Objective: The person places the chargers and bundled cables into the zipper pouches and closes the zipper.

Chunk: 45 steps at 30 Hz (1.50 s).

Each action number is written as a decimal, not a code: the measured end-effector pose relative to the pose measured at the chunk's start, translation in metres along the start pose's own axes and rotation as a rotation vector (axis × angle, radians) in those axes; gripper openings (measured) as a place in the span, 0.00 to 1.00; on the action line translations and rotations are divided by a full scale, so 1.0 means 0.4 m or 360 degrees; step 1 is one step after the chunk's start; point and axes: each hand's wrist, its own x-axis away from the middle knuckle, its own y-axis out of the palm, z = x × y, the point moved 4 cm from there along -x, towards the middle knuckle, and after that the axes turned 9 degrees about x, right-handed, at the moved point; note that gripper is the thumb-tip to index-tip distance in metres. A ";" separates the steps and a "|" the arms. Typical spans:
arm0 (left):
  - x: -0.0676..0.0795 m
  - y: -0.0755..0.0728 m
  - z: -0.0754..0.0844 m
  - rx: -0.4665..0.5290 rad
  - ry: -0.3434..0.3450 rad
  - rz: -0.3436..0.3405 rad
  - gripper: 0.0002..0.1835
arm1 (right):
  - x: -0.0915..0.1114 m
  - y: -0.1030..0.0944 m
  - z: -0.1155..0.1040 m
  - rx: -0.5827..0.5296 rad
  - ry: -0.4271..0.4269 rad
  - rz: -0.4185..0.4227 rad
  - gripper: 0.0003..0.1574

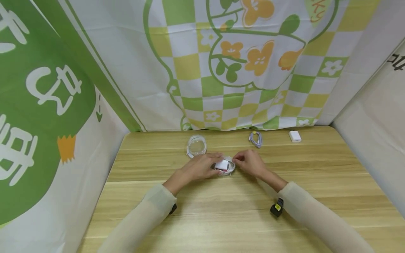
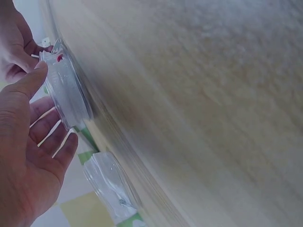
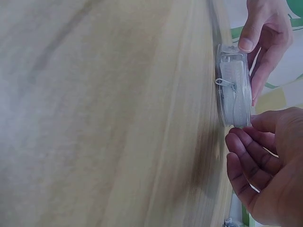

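Observation:
A small round clear zip case [image 1: 231, 166] lies on the table with a white block [image 1: 222, 165] and something red inside it. My left hand [image 1: 200, 166] holds the case from its left, thumb on the upper edge and fingers along the far side, as the left wrist view shows. On the opposite side, my right hand [image 1: 251, 163] pinches the rim between thumb and fingertips. The right wrist view shows the zipper pull [image 3: 225, 83] sticking out from the case's side. Behind my left hand sits a second round clear case [image 1: 196, 145].
Toward the table's back edge lie a coiled lilac cable [image 1: 255, 139] with a yellow tie and a white charger block [image 1: 295, 136]. Patterned curtain cloth [image 1: 186, 66] hangs right behind the wooden table [image 1: 221, 218]; more cloth hangs on both sides.

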 end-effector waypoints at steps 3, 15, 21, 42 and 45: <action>0.001 -0.001 0.003 -0.0014 -0.0020 0.0023 0.34 | -0.012 0.004 -0.001 0.0022 -0.0023 -0.0005 0.05; 0.010 0.001 0.022 -0.0215 -0.0057 0.0148 0.33 | -0.049 0.018 -0.017 0.0103 -0.0118 0.0042 0.04; 0.012 0.009 0.018 -0.0209 -0.0089 0.0168 0.33 | -0.047 0.020 -0.014 0.0057 -0.0115 0.0030 0.05; 0.014 0.022 -0.026 0.0328 -0.0186 0.0249 0.34 | 0.044 0.023 0.042 -0.0267 -0.0080 0.0047 0.11; 0.014 0.023 -0.028 0.0373 -0.0231 0.0242 0.34 | 0.056 0.026 0.043 -0.0286 -0.0071 0.0059 0.12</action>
